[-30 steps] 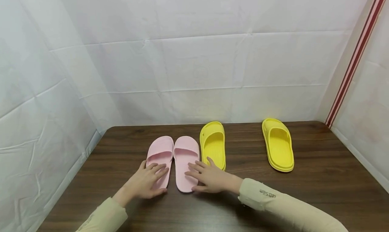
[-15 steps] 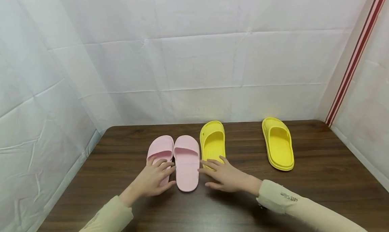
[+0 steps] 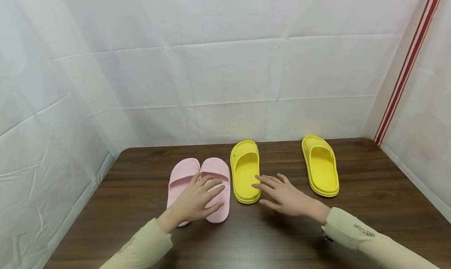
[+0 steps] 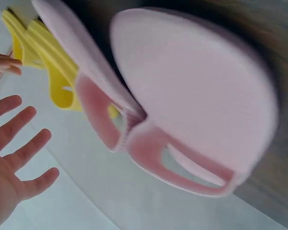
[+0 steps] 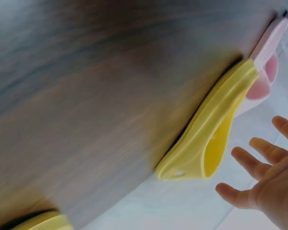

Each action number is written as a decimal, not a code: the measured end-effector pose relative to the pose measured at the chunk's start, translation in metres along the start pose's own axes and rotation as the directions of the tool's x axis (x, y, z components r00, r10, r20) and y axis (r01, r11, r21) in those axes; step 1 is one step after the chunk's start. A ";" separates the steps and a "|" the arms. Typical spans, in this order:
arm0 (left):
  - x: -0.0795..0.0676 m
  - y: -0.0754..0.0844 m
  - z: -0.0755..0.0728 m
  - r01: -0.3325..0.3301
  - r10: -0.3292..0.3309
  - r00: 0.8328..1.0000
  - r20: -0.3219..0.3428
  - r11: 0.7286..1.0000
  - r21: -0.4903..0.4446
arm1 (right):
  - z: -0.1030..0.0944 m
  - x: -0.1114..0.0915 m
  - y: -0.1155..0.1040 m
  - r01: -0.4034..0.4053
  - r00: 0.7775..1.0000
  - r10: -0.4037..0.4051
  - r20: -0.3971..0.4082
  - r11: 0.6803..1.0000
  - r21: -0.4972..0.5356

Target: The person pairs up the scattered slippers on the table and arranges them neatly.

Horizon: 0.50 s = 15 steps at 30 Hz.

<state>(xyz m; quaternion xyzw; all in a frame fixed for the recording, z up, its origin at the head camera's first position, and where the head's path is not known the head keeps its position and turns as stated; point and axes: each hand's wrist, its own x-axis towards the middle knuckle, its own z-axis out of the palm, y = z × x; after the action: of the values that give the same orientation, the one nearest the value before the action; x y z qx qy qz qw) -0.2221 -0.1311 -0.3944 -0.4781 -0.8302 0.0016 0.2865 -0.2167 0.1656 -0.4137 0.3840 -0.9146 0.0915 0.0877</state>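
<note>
Two pink slippers lie side by side left of centre in the head view, the left pink slipper [image 3: 185,169] close against the right pink slipper [image 3: 215,166]. Over them, fingers spread, is my left hand [image 3: 193,198], holding nothing; it hides part of both soles. Just right of the pink pair lies a yellow slipper [image 3: 246,175], toe toward the back. My right hand [image 3: 289,196] hovers by its heel edge, fingers apart and empty. Farther right sits the other yellow slipper [image 3: 320,167]. In the left wrist view the spread left hand [image 4: 14,163] shows air between it and the pink soles.
The dark wood table [image 3: 239,241] carries all the slippers. White sheeting [image 3: 225,77] hangs behind its back edge and along both sides. A red-striped band [image 3: 408,65] runs down the sheeting at the right corner.
Both hands have moved right. The right hand left the right pink slipper and passed the near yellow slipper; the left went from the left pink slipper to over both. The slippers stay put.
</note>
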 end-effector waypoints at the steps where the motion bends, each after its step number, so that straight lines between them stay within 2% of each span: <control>1: 0.004 0.000 0.001 -0.004 0.004 1.000 0.001 1.000 0.000 | -0.001 -0.002 0.002 -0.012 1.000 0.012 -0.006 1.000 0.003; 5: 0.016 0.001 0.005 -0.003 0.003 1.000 0.026 1.000 0.016 | -0.007 -0.009 0.013 -0.064 0.998 0.064 -0.022 0.998 0.011; 15: 0.038 -0.002 0.011 0.066 -0.070 0.991 0.111 0.997 0.041 | -0.020 -0.021 0.041 -0.148 0.988 0.147 -0.044 0.989 -0.025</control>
<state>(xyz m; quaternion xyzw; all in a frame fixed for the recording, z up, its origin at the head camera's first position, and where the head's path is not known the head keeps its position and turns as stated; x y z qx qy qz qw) -0.2433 -0.0994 -0.3849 -0.4434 -0.8607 0.0344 0.2480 -0.2298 0.2127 -0.4035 0.3121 -0.9396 0.0931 0.1055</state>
